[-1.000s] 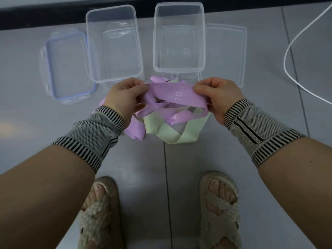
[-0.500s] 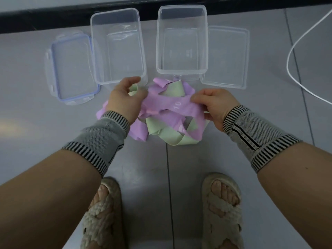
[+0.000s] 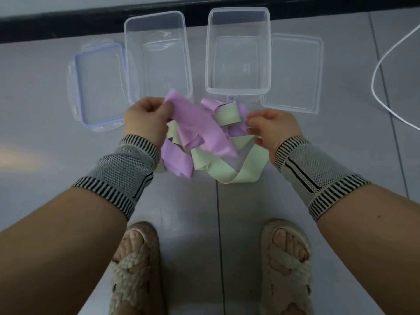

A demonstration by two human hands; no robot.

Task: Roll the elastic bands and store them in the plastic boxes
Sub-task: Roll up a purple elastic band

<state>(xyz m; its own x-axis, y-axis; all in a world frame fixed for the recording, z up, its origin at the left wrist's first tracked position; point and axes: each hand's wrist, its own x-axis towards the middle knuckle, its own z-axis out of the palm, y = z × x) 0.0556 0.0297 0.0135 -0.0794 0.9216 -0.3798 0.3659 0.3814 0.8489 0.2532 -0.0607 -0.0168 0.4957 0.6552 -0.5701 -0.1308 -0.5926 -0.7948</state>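
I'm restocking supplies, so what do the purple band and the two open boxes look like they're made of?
Purple band: seemingly thin matte rubber or latex; it drapes and creases limply from the left hand. Left box and right box: clear, glossy rigid plastic; the floor shows through.

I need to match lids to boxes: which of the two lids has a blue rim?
The left lid, lying left of the left box, has the blue rim and side clips. The right lid, beside the right box, is plain clear plastic.
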